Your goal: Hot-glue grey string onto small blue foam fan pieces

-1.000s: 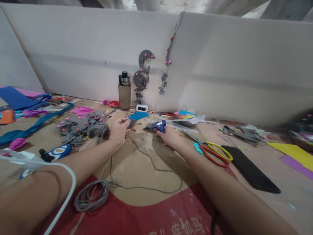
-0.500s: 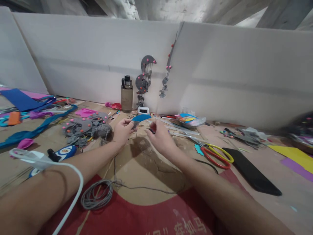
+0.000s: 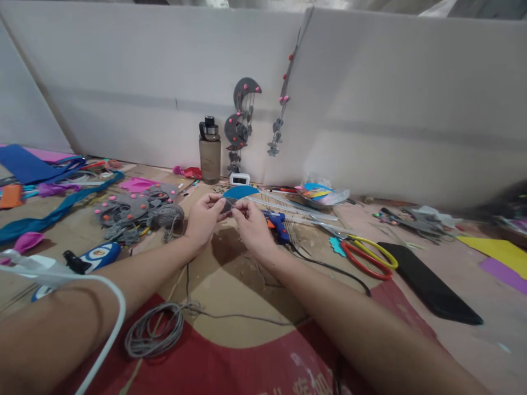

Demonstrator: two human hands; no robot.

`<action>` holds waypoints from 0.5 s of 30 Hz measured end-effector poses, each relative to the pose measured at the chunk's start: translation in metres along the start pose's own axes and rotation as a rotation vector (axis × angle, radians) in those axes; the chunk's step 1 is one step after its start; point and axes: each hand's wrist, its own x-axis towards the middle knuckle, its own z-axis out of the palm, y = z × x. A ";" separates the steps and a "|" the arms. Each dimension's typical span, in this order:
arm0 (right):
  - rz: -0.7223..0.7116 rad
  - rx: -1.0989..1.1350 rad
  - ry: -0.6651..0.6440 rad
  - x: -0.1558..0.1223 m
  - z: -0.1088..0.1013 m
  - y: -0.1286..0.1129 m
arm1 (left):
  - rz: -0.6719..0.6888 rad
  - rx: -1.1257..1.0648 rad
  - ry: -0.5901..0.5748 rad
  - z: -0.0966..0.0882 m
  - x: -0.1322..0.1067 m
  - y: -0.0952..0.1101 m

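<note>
My left hand (image 3: 205, 218) is closed on a small dark grey felt piece (image 3: 228, 206), pinched between thumb and fingers. My right hand (image 3: 252, 222) meets it from the other side, its fingertips closed at the felt's edge on what looks like a thin strand of grey yarn. Just right of that hand lies a blue glue gun (image 3: 280, 226) with an orange part, its black cord running right. Behind the fingers is a blue curved sheet (image 3: 241, 191). Below my forearms rests a coil of grey yarn (image 3: 154, 331), with one strand trailing right.
A bottle (image 3: 210, 153) and a small white digital display (image 3: 239, 179) stand by the white panel. Grey felt moon decorations (image 3: 247, 93) hang there. Left are felt pieces with pink dots (image 3: 129, 208) and a glue bottle (image 3: 101, 256); right are scissors (image 3: 368, 257) and a black slab (image 3: 430, 282).
My right hand has moved left to meet the felt piece in my left hand. The glue gun now shows beside it. The view has tilted down slightly.
</note>
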 end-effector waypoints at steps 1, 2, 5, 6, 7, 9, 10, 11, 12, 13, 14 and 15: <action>-0.031 -0.001 0.001 0.000 -0.003 -0.002 | -0.028 -0.043 -0.011 0.001 -0.001 0.002; -0.047 0.003 0.002 -0.001 -0.005 -0.003 | -0.053 -0.075 -0.023 0.003 -0.002 0.003; -0.072 0.002 0.025 -0.001 -0.007 -0.006 | -0.093 -0.127 -0.053 0.004 -0.005 0.007; -0.076 0.000 0.030 -0.001 -0.007 -0.006 | -0.099 -0.134 -0.055 0.004 -0.006 0.008; -0.079 -0.001 0.033 -0.001 -0.007 -0.006 | -0.104 -0.139 -0.053 0.005 -0.006 0.009; -0.085 -0.006 0.040 -0.001 -0.007 -0.006 | -0.111 -0.145 -0.044 0.005 -0.006 0.009; -0.088 -0.010 0.047 -0.001 -0.008 -0.006 | -0.114 -0.146 -0.038 0.005 -0.007 0.009; -0.090 -0.015 0.057 -0.001 -0.008 -0.006 | -0.115 -0.147 -0.033 0.005 -0.007 0.009; -0.092 -0.021 0.067 -0.001 -0.008 -0.005 | -0.115 -0.148 -0.029 0.005 -0.007 0.009; -0.093 -0.025 0.077 -0.001 -0.009 -0.005 | -0.116 -0.150 -0.027 0.005 -0.007 0.009; -0.092 -0.025 0.086 0.000 -0.009 -0.004 | -0.116 -0.152 -0.026 0.004 -0.007 0.008; -0.089 -0.022 0.093 0.000 -0.010 -0.004 | -0.114 -0.154 -0.027 0.004 -0.007 0.008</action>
